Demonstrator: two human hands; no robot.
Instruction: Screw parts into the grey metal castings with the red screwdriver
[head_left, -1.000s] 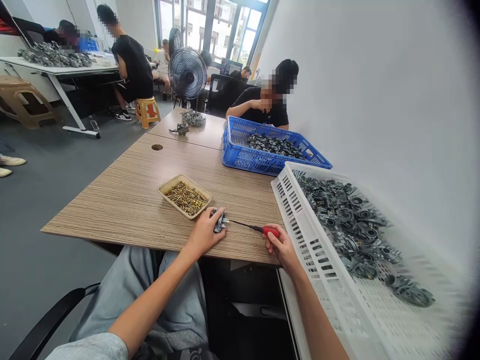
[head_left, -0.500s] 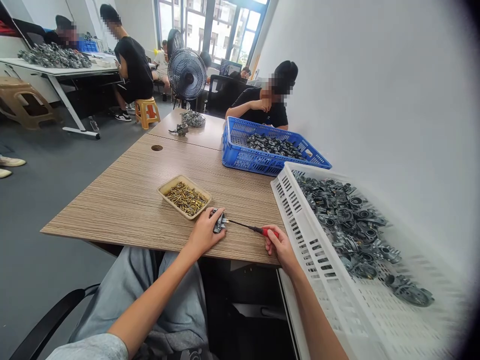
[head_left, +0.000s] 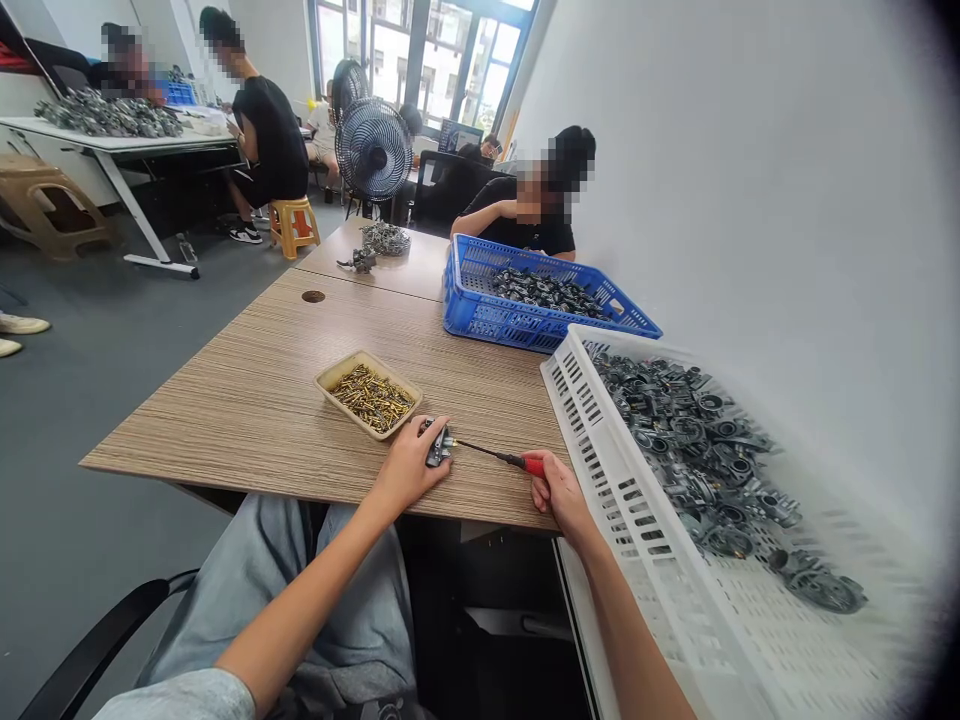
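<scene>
My left hand (head_left: 409, 462) grips a small grey metal carburetor body (head_left: 438, 446) against the table near its front edge, partly hiding it. A brass-coloured screw shows on the part's right side. My right hand (head_left: 559, 492) is closed around the red handle of a screwdriver (head_left: 510, 458), whose thin dark shaft points left and meets the brass screw. Just beyond my left hand stands a beige tray (head_left: 330, 392) holding many brass screws (head_left: 371, 397).
A white crate (head_left: 637, 530) of metal castings stands at my right, with a blue crate (head_left: 480, 318) of similar parts behind it. More parts (head_left: 386, 239) lie at the wooden table's (head_left: 247, 400) far end. A co-worker (head_left: 517, 215) sits across; a fan (head_left: 373, 150) stands beyond.
The fingers of my right hand have shifted slightly around the screwdriver handle. My left hand and the carburetor body stay in place.
</scene>
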